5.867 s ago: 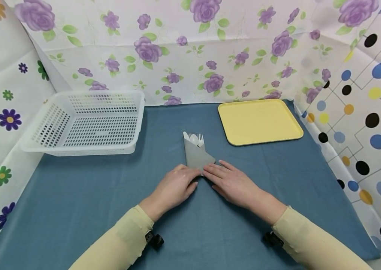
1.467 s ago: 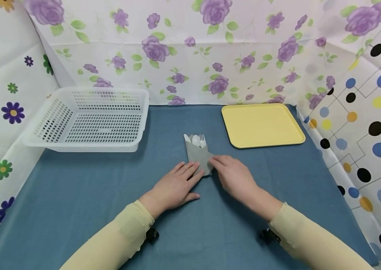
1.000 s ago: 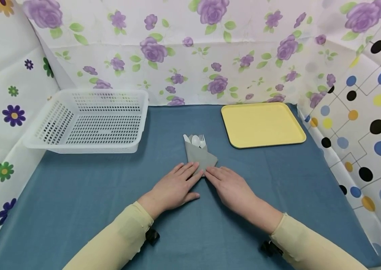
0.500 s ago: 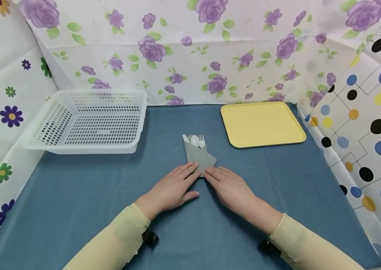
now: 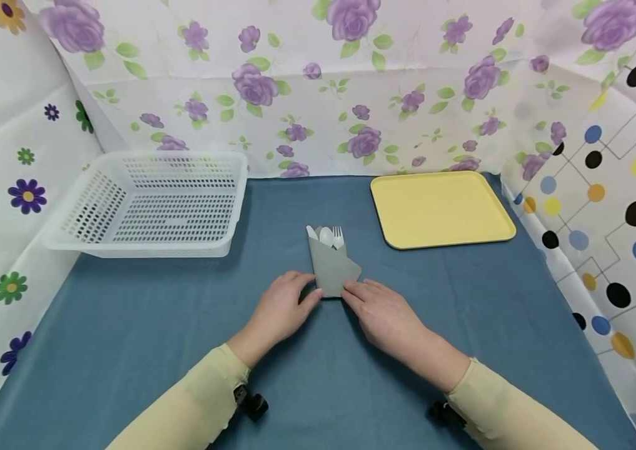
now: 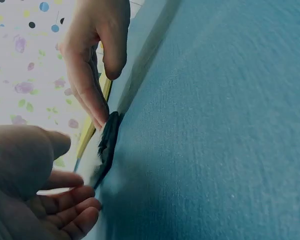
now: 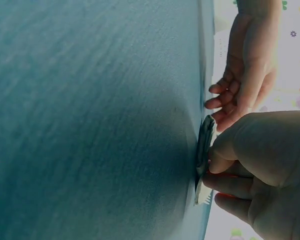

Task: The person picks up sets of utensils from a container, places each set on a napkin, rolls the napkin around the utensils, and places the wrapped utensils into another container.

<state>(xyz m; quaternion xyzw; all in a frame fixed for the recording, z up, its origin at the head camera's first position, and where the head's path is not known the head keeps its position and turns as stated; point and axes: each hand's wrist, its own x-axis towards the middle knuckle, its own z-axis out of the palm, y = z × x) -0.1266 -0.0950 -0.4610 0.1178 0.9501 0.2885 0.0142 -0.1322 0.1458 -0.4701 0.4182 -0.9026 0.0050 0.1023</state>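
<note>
A grey folded napkin lies on the blue cloth, with a white knife, spoon and fork sticking out of its top. One corner of the napkin points out to the right. My left hand is at the napkin's lower left edge, its thumb apart from its loosely bent fingers. On the lower right edge rest the fingertips of my right hand, fingers mostly straight. In the right wrist view that hand's thumb lies close to its fingers beside the napkin's dark folded edge.
A white perforated basket stands at the back left. At the back right lies a yellow tray. Patterned sheets close off the back and both sides of the cloth-covered table.
My left hand has drawn back from the napkin's face to its left edge. Earlier, the right fingers lifted the napkin's right corner, then moved down to the lower edge, where they stay.
</note>
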